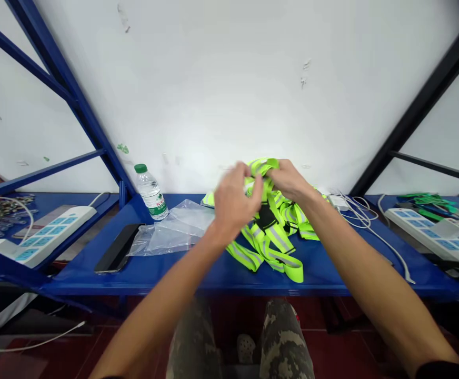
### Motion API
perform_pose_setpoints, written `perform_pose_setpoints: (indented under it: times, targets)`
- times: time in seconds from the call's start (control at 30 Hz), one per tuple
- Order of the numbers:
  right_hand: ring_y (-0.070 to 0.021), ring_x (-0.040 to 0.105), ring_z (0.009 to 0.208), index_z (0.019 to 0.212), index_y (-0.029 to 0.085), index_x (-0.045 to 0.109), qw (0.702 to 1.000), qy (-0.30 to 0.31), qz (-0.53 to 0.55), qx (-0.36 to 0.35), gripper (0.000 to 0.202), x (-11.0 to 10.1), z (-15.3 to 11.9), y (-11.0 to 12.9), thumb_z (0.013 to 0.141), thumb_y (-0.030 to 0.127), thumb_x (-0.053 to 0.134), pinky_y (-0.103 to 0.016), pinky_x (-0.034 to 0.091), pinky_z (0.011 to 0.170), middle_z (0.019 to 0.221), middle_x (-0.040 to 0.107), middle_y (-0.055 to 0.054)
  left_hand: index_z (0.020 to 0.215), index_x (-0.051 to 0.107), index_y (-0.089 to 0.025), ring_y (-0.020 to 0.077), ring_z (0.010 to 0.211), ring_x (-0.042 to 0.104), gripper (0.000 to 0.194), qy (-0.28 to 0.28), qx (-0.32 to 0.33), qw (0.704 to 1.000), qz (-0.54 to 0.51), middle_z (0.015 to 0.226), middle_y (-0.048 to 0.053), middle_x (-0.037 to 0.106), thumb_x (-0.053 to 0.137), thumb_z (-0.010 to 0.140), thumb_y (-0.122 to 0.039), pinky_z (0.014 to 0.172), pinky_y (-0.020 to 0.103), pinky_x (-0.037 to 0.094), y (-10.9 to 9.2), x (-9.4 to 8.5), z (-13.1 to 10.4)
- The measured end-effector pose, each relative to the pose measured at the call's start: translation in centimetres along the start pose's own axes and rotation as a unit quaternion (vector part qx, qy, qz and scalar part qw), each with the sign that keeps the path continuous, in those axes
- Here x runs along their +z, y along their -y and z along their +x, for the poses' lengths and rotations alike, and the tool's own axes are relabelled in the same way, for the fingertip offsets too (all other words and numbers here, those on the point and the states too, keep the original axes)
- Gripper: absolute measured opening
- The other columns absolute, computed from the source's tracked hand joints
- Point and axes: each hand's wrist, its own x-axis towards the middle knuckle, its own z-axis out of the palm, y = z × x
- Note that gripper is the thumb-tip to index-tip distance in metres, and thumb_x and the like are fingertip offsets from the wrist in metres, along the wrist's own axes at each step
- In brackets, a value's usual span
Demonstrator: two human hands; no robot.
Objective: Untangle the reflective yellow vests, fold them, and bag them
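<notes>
Strap work at a blue tabletop (166, 273), as seen by a bystander. Between the two hands, a yellow-green strap (263, 163) with a grey stripe arches in a short loop. The right hand (290, 179) closes its curled fingers on the loop's right end; the left hand (235, 197), blurred by motion, meets the other end with thumb and fingers close together, though whether it grips cannot be told. Directly beneath both hands lies a loose heap of similar straps (280, 238), with dark patches among them and ends trailing toward the wearer.

The left forearm (174, 295) and the right forearm (356, 252) slant inward and converge above the heap, wrists bent.

Just left of the left hand, a clear plastic bag (174, 227) lies flat; beyond it are a dark phone (119, 247) and an upright, green-capped bottle (152, 196). Right of the right hand rests a white cable (406, 273). Farther out, a power strip (56, 234) sits well left and another well right; behind everything stands the white wall (221, 89).
</notes>
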Motion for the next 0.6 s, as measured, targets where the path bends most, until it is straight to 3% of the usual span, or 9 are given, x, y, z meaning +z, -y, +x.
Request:
perform_pose_setpoints:
  times: [0.07,0.1,0.17,0.23,0.3,0.37,0.5,0.6]
  targets:
    - [-0.0103,0.046,0.053,0.075,0.018,0.053,0.989,-0.054,0.120,0.068,0.009,-0.2,0.6,0.0,0.071,0.020,0.061,-0.024,0.042,0.050,0.058,0.046,0.004,0.076,0.055,-0.023,0.0259,0.080,0.060,0.037,0.137,-0.074,0.988,-0.010,0.065,0.003,0.054,0.070,0.073,-0.057,0.084,0.040,0.046,0.3,0.8,-3.0]
    - [-0.0106,0.047,0.054,0.077,0.018,0.052,0.979,-0.074,0.165,0.089,0.011,-0.3,0.8,0.2,0.071,0.019,0.061,-0.024,0.044,0.049,0.060,0.046,0.003,0.080,0.056,-0.023,0.0294,0.085,0.061,0.043,0.164,-0.106,0.981,0.000,0.071,0.006,0.059,0.074,0.067,-0.060,0.085,0.042,0.046,0.6,1.4,-4.2]
    - [-0.0111,0.050,0.056,0.080,0.018,0.050,0.960,-0.103,0.233,0.115,0.011,-0.4,0.8,0.7,0.075,0.016,0.060,-0.023,0.046,0.048,0.064,0.049,0.001,0.099,0.058,-0.021,0.0381,0.105,0.058,0.063,0.163,-0.145,0.976,0.010,0.099,0.014,0.064,0.077,0.058,-0.065,0.093,0.048,0.043,1.6,2.7,-5.5]
    - [-0.0105,0.052,0.059,0.082,0.019,0.049,0.944,-0.123,0.276,0.129,0.009,-0.7,0.3,1.3,0.079,0.015,0.057,-0.021,0.048,0.048,0.069,0.051,0.000,0.118,0.051,-0.019,0.0441,0.119,0.050,0.085,0.150,-0.173,0.973,0.004,0.123,0.021,0.056,0.078,0.053,-0.068,0.099,0.053,0.039,2.5,3.9,-5.7]
    - [-0.0094,0.052,0.060,0.083,0.020,0.047,0.937,-0.137,0.299,0.121,0.010,-1.1,-0.3,1.8,0.081,0.015,0.055,-0.020,0.052,0.051,0.072,0.050,0.000,0.127,0.045,-0.018,0.0461,0.125,0.045,0.097,0.160,-0.192,0.968,-0.020,0.131,0.024,0.050,0.079,0.052,-0.069,0.102,0.056,0.035,3.0,5.0,-5.3]
    - [-0.0089,0.053,0.062,0.082,0.021,0.044,0.935,-0.146,0.308,0.095,0.014,-1.6,-0.9,2.0,0.080,0.014,0.055,-0.021,0.056,0.057,0.072,0.048,0.001,0.131,0.042,-0.018,0.0462,0.130,0.040,0.101,0.163,-0.193,0.967,-0.036,0.134,0.024,0.048,0.080,0.051,-0.067,0.106,0.058,0.030,2.9,6.1,-5.0]
    - [-0.0108,0.059,0.073,0.079,0.022,0.041,0.933,-0.153,0.324,0.032,0.021,-2.7,-1.7,2.2,0.076,0.009,0.056,-0.028,0.061,0.071,0.076,0.050,0.000,0.139,0.035,-0.017,0.0444,0.142,0.021,0.106,0.117,-0.177,0.977,-0.019,0.147,0.025,0.034,0.080,0.055,-0.063,0.114,0.058,0.019,1.4,8.4,-5.5]
    - [-0.0124,0.063,0.082,0.080,0.021,0.042,0.929,-0.177,0.326,-0.010,0.019,-3.1,-2.3,2.7,0.078,0.006,0.053,-0.031,0.061,0.077,0.080,0.052,-0.001,0.148,0.022,-0.017,0.0431,0.144,0.019,0.105,0.128,-0.186,0.974,0.000,0.153,0.026,0.024,0.076,0.066,-0.054,0.113,0.057,0.024,0.3,9.7,-6.3]
